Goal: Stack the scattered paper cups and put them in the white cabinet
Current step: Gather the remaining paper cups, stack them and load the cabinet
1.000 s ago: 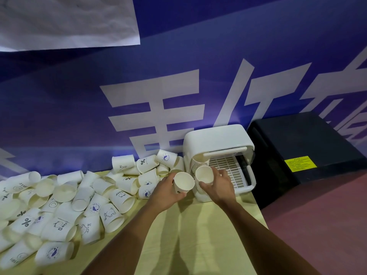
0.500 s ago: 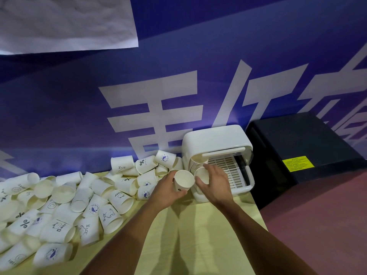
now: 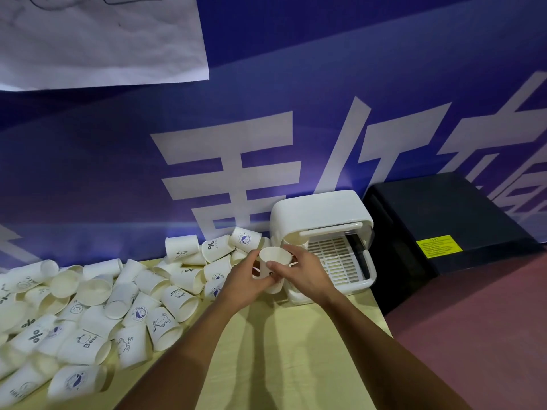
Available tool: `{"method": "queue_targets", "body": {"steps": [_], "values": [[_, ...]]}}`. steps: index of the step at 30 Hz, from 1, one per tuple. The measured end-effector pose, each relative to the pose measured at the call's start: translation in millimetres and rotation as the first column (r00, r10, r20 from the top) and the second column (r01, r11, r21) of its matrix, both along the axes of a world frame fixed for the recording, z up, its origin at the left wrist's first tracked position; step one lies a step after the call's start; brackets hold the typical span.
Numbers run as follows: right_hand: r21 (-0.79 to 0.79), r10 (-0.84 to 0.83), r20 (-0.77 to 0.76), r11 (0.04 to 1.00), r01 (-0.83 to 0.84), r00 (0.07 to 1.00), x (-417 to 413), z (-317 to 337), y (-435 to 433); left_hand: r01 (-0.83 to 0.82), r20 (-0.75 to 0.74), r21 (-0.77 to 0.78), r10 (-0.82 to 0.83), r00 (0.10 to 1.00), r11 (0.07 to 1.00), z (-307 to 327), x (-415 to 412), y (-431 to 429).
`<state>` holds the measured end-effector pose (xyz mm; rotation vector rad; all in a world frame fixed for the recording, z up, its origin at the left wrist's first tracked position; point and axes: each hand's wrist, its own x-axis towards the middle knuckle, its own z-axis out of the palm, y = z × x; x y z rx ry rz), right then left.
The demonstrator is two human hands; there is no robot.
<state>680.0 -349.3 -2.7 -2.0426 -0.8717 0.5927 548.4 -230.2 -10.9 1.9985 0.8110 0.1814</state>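
Observation:
Both hands meet just in front of the small white cabinet point(image 3: 321, 213), whose lid is raised over a slotted white tray point(image 3: 340, 258). My left hand point(image 3: 247, 279) grips a white paper cup point(image 3: 275, 257) from the left, rim up. My right hand point(image 3: 302, 272) wraps its fingers round the same cup from the right; a second cup below it is mostly hidden by the fingers. Several loose printed paper cups point(image 3: 97, 309) lie tipped over in a heap across the left of the yellow table point(image 3: 275, 359).
A black box point(image 3: 441, 229) with a yellow label stands right of the cabinet, beyond the table edge. A blue banner point(image 3: 296, 143) with large white characters backs the table. Red floor point(image 3: 479, 335) lies to the right. Bare tabletop shows between my forearms.
The two cups, held apart one second ago, have come together; my left hand moved right and both hands now hold them as one at the cabinet's front.

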Motion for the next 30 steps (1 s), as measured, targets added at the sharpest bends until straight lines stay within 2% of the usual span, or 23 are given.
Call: {"method": "queue_targets", "body": {"steps": [7, 14, 30], "values": [[0.041, -0.067, 0.022, 0.997, 0.067, 0.997, 9, 10, -5, 0.035, 0.02, 0.012, -0.035, 0.999, 0.999, 7, 11, -1], [0.153, -0.278, -0.006, 0.949, 0.276, 0.961, 29, 9, -22, 0.073, -0.072, 0.007, -0.072, 0.995, 0.997, -8, 7, 2], [-0.074, -0.129, 0.217, 0.986, 0.148, 0.968, 26, -22, -38, 0.086, -0.136, 0.015, -0.083, 0.987, 0.996, -38, 4, 9]]}}
